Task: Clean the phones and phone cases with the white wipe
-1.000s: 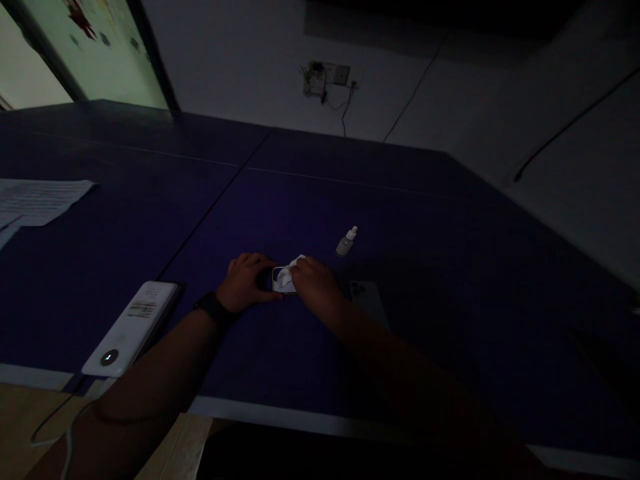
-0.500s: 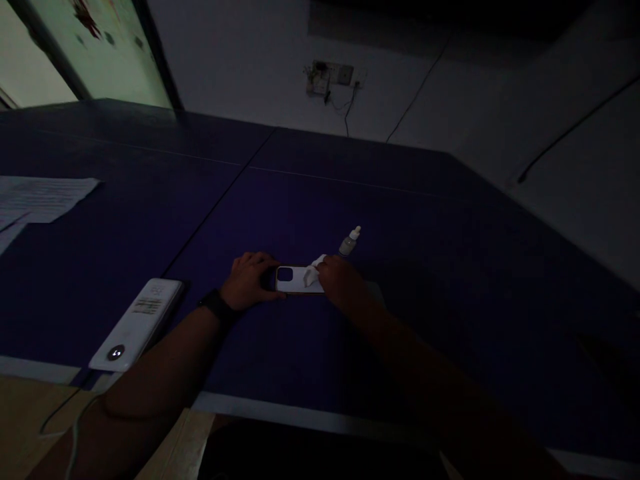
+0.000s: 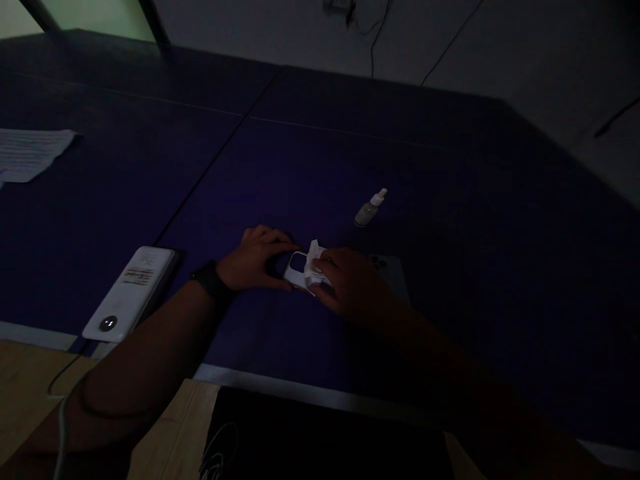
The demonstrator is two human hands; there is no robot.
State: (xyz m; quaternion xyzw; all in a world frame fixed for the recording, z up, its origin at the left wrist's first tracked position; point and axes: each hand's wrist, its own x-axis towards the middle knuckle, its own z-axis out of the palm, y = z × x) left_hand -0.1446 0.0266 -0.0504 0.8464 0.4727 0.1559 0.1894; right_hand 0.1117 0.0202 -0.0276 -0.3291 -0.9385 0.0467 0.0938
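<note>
A white phone case (image 3: 291, 274) with a camera cutout lies on the dark blue table. My left hand (image 3: 254, 262) grips its left end, thumb at the near edge and fingertips at the far edge. Pressed on the case's white face just right of the cutout is a crumpled white tissue (image 3: 315, 259), pinched in my right hand (image 3: 354, 285). That hand hides the case's right end. Partly behind my right wrist lies a grey phone (image 3: 397, 275) with several camera lenses. Beyond my right hand stands a small dropper bottle (image 3: 367, 212) with a white top.
To the left, a white power bank (image 3: 131, 290) with a lit display lies near the table's front edge, a cable running off it beside my left forearm. A sheet of paper (image 3: 35, 153) lies at the far left. Wires hang down the back wall (image 3: 280, 30).
The view has tipped downward. My right hand has brought the tissue closer to the cutout and now covers more of the case. The case has turned slightly, and more of the grey phone shows.
</note>
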